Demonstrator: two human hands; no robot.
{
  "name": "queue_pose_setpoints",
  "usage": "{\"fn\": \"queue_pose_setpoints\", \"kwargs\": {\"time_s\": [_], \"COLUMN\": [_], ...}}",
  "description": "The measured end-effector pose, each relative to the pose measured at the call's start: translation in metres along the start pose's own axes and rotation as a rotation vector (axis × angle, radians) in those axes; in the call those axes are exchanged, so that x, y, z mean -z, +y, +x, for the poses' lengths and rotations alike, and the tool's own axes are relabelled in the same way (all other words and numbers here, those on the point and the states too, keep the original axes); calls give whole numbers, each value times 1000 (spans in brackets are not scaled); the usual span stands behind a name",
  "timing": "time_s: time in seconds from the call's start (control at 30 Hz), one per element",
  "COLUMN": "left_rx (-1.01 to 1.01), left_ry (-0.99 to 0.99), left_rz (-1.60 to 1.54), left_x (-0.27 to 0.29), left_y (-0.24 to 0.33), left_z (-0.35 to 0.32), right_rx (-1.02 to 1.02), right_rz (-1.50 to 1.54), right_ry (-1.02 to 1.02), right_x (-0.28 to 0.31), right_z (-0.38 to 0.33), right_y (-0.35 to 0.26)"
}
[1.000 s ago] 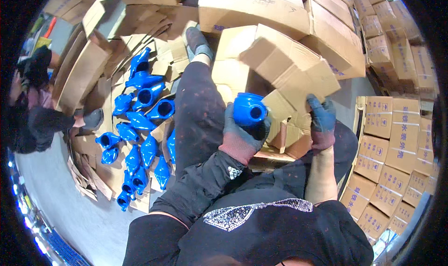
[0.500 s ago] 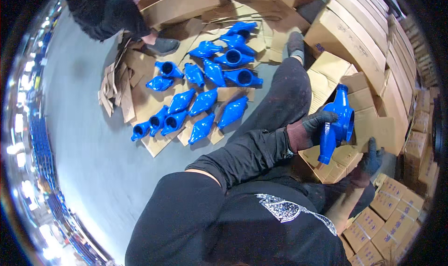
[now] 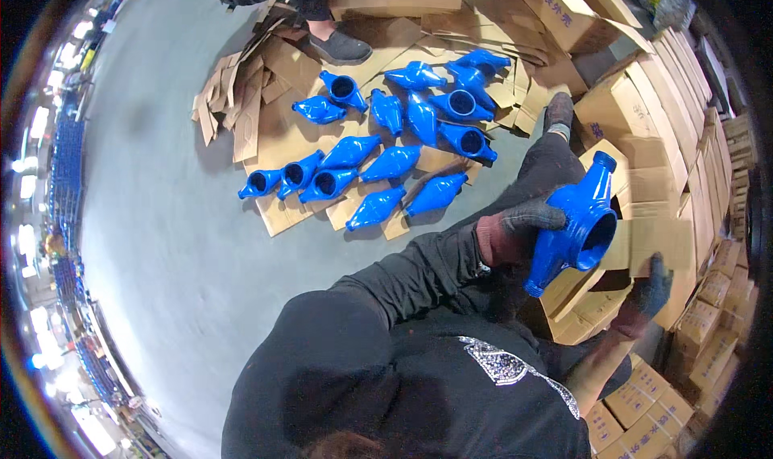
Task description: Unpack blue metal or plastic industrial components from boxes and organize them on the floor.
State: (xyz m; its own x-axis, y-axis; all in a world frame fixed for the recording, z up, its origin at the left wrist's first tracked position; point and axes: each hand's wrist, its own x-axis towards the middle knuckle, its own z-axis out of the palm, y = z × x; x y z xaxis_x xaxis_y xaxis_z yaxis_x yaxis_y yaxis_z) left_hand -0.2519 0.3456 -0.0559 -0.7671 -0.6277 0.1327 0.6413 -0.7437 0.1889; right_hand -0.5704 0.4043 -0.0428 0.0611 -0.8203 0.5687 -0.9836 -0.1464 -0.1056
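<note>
My left hand (image 3: pixel 527 224), in a dark glove with a maroon cuff, is closed around a blue water meter body (image 3: pixel 573 217). The body is held tilted, one threaded end up and its large round opening facing right. Beneath it stands an open cardboard box (image 3: pixel 581 318), partly hidden by the body. To the right, my gloved right hand (image 3: pixel 646 296) is at the lower edge of a cardboard flap (image 3: pixel 662 243), its fingers appearing to grip it; they are slightly blurred. Several more blue water meter bodies (image 3: pixel 391 163) lie on flat cardboard sheets (image 3: pixel 274 213) on the floor.
Another person's leg and shoe (image 3: pixel 342 47) are beside the cardboard scraps (image 3: pixel 250 97) at the far side. Large cartons (image 3: pixel 636 109) line the right. Strapped small boxes (image 3: pixel 644 411) are stacked at lower right. My outstretched foot (image 3: pixel 559 111) rests near the cartons.
The view has shifted, so the floor pieces appear farther right. The held body has turned, its round opening now facing me more. My right hand stays by the flap.
</note>
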Motion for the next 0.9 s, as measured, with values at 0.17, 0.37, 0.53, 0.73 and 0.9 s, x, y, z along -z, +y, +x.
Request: {"fn": "queue_pose_setpoints", "kwargs": {"time_s": [0.17,0.37,0.53,0.73,0.9], "left_rx": [-138,-333,-748,-1065,-1077], "left_ry": [63,212,566,1061,1378], "left_rz": [-10,-183,-3,36,40], "left_x": [-2,19,93,212,305], "left_y": [19,59,127,212,264], "left_z": [-24,-65,-132,-268,-344], "right_rx": [-771,-530,-764,-720,-723], "right_rz": [997,1098,1204,1022,908], "right_ry": [-475,-599,-523,-423,-467], "right_x": [-28,-55,-63,-78,-93], "right_z": [52,70,62,33,36], "right_y": [-122,-162,-124,-90,-91]}}
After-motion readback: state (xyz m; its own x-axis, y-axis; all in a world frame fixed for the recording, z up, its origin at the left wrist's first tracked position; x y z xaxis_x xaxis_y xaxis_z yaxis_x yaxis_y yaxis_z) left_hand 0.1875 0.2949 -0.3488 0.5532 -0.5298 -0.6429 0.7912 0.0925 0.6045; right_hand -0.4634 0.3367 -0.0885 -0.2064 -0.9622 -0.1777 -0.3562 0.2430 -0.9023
